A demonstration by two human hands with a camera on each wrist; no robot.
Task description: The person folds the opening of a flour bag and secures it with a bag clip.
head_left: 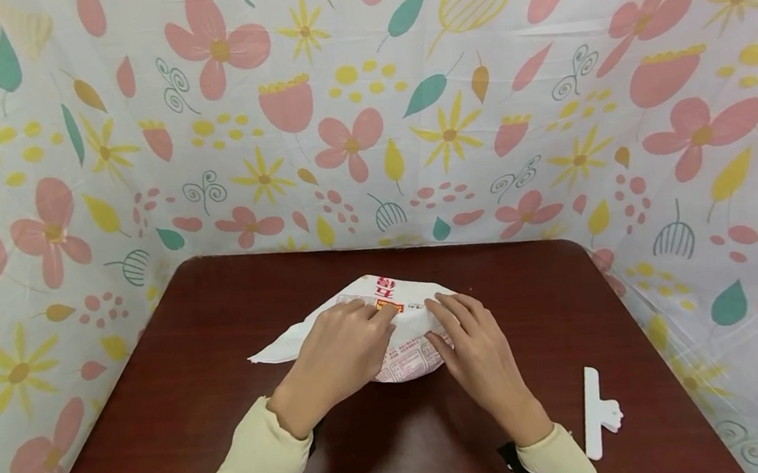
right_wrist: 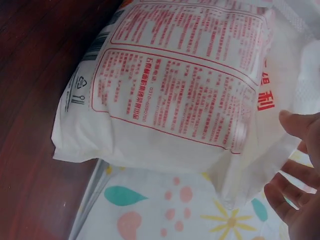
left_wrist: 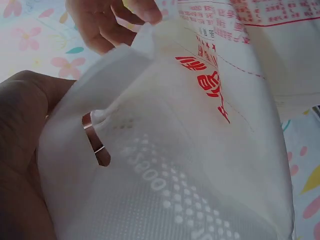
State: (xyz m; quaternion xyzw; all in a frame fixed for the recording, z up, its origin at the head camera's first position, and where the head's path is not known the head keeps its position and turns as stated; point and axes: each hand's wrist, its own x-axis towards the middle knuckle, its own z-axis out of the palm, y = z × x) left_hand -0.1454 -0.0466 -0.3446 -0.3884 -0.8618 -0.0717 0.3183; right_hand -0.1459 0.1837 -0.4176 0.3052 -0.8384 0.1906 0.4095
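Note:
A white flour bag (head_left: 418, 354) with red print lies on the table, its upper part bent over in a fold. My left hand (head_left: 348, 338) grips the fold, fingers curled at the printed face. In the left wrist view that hand (left_wrist: 25, 150) holds the bag's top (left_wrist: 165, 150) beside a slot-shaped cut-out. My right hand (head_left: 478, 341) touches the right end of the fold, fingers above and thumb below. In the right wrist view, its loosely bent fingers (right_wrist: 295, 175) stand apart from the thumb at the bag's edge, while the bag's full body (right_wrist: 165, 95) shows small red print.
A white bag clip (head_left: 595, 414) lies on the dark wooden table (head_left: 220, 297), right of my right hand. Flower-patterned cloth (head_left: 360, 177) hangs behind the table and along both sides.

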